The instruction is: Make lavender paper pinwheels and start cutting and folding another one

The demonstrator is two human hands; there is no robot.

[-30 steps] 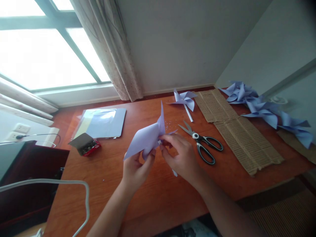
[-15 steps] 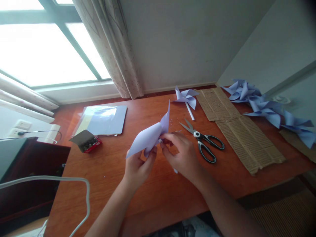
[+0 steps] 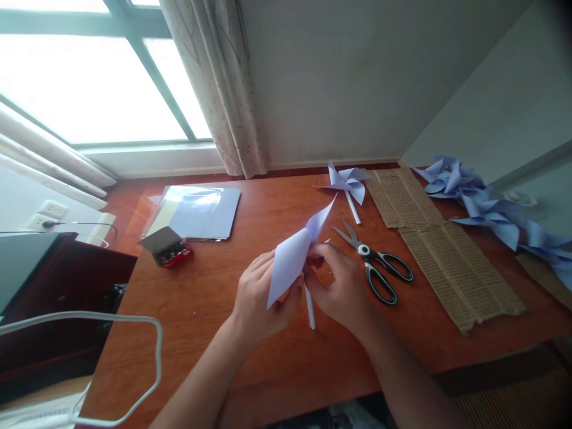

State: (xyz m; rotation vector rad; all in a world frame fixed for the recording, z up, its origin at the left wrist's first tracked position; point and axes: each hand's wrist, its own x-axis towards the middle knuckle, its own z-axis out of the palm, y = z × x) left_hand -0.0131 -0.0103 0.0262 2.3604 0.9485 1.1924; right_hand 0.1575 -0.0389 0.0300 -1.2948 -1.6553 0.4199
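1. Pinwheel sheet [image 3: 292, 259], pale lilac paper, is held above the middle of the wooden desk [image 3: 250, 363], near the front edge. It is partly formed: one flap curls toward the centre, another corner stands up and points away from the person. A thin white stick [image 3: 309, 307] hangs below it, between the two hands.
2. Far left of the desk: a small open box of pins [image 3: 166, 249], red-sided, lies beside a stack of coloured paper sheets [image 3: 201, 211] in clear wrap. Material remains in stock.
3. Left hand [image 3: 261, 295] grips the lower edge of the sheet, thumb and fingers pinching the paper from underneath.
4. Right hand [image 3: 342, 286] is closed at the sheet's centre, fingertips pressed together there; whether they hold a pin cannot be told.
5. Right of the hands: scissors [image 3: 378, 265] lie shut on the desk, well apart from the sheet. One finished pinwheel [image 3: 346, 182] with its stick lies behind them.
6. Corrugated cardboard strip [image 3: 447, 250] runs along the desk; further right, a row of finished pinwheels [image 3: 487, 205] rests against the wall.
7. Judgement: cutting appears done; folding the corners in and fastening to the stick appear unfinished for this piece.
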